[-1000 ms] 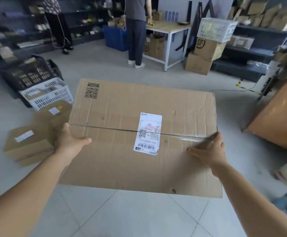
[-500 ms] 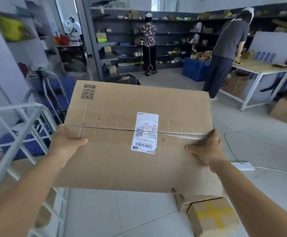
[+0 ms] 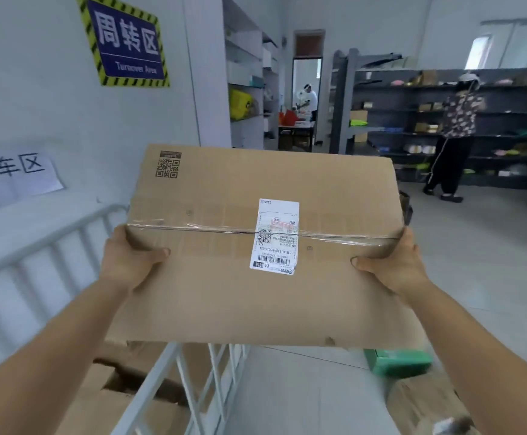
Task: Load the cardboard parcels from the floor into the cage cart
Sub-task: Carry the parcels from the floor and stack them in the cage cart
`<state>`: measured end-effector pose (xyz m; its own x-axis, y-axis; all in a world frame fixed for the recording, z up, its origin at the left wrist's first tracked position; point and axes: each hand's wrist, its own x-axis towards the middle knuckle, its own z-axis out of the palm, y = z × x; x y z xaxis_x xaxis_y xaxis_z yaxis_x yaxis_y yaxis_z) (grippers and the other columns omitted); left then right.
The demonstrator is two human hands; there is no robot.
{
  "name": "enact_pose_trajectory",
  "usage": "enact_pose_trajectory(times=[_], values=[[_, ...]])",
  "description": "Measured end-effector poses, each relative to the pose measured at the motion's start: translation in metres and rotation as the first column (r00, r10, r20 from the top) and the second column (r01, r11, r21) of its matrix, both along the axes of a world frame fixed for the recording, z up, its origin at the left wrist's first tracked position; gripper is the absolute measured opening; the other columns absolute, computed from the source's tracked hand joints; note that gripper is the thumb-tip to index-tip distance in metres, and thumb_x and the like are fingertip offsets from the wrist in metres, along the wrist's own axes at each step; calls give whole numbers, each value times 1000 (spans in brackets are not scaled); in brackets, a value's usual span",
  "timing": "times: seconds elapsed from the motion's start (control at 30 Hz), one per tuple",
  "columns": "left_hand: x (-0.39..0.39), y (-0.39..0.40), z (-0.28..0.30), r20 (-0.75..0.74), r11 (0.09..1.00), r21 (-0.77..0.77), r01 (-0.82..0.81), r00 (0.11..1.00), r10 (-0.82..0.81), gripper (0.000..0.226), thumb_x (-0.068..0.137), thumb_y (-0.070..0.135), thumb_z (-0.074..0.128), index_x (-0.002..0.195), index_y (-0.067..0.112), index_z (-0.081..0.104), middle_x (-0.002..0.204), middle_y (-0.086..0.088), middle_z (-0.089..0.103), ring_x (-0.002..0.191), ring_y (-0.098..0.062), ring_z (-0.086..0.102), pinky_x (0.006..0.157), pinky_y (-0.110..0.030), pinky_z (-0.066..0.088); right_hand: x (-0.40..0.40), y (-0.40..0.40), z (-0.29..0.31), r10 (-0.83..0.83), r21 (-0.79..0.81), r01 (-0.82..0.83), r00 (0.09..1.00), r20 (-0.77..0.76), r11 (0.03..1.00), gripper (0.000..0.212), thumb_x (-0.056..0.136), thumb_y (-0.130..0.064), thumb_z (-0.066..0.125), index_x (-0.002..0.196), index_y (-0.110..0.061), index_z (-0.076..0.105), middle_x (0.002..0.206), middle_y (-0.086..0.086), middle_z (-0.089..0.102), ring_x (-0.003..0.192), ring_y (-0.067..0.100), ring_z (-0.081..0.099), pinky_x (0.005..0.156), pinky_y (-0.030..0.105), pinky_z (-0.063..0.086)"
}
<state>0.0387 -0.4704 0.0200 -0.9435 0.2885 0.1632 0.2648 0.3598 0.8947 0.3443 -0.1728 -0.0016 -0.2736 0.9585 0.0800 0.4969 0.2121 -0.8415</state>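
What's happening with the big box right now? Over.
Left hand and right hand grip the parcel. Held above the cage cart rail. Nothing in the way.

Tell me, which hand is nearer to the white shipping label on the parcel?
Right. The right hand grips the parcel's right edge, its thumb tip close beside the shipping label. The left hand grips the left edge, farther away.

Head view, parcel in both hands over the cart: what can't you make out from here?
- Cage cart: floor and free room hidden behind the held parcel and the arms.
- Fingers of the left hand and right hand: under the parcel, only thumbs show.
- Shipping label: text too small.
- Green box: top hidden by the parcel, blurred.
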Motion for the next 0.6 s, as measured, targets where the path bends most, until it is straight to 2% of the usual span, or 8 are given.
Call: enact_pose_trajectory(times=[0.2,0.3,0.37,0.47,0.53,0.6], values=[[-49,-76,-4,40,970,43,-241,970,239,62,69,15,84,120,14,49,116,-4,59,105,-28,58,93,-46,49,-128,-16,14,221,9,-222,975,17,975,111,64,-31,87,148,-24,15,146,11,32,132,35,35,106,47,34],[-65,-106,-13,70,932,64,-358,933,354,53,71,11,82,113,13,49,106,-4,58,97,-27,57,84,-41,49,-190,-21,8,343,-7,-343,939,-10,939,108,63,-29,88,146,-24,19,142,9,31,129,33,39,104,44,38],[-75,-123,-22,97,901,56,-431,900,425,50,69,13,84,104,14,49,101,-5,59,94,-30,60,78,-41,51,-231,-21,3,423,-7,-423,906,-9,906,111,58,-32,90,144,-22,21,143,10,31,129,33,40,106,46,40],[-83,-144,-32,128,838,38,-545,834,537,54,63,18,87,102,16,50,106,-9,62,97,-32,63,82,-45,54,-287,-22,-1,537,-11,-537,843,40,844,120,57,-37,91,150,-25,15,151,12,26,134,35,35,109,49,37],[-83,-153,-37,126,791,18,-612,786,605,54,64,18,87,103,15,50,108,-9,61,97,-31,62,80,-41,52,-321,-25,-2,614,-22,-613,788,56,789,123,61,-37,90,153,-28,8,156,12,21,139,35,30,111,49,34],[-81,-161,-42,133,749,14,-663,743,656,55,67,15,86,109,12,51,106,-9,59,95,-29,59,76,-37,48,-353,-30,-3,676,-30,-675,733,76,737,121,61,-39,90,151,-27,10,155,12,22,139,36,30,110,51,34]])
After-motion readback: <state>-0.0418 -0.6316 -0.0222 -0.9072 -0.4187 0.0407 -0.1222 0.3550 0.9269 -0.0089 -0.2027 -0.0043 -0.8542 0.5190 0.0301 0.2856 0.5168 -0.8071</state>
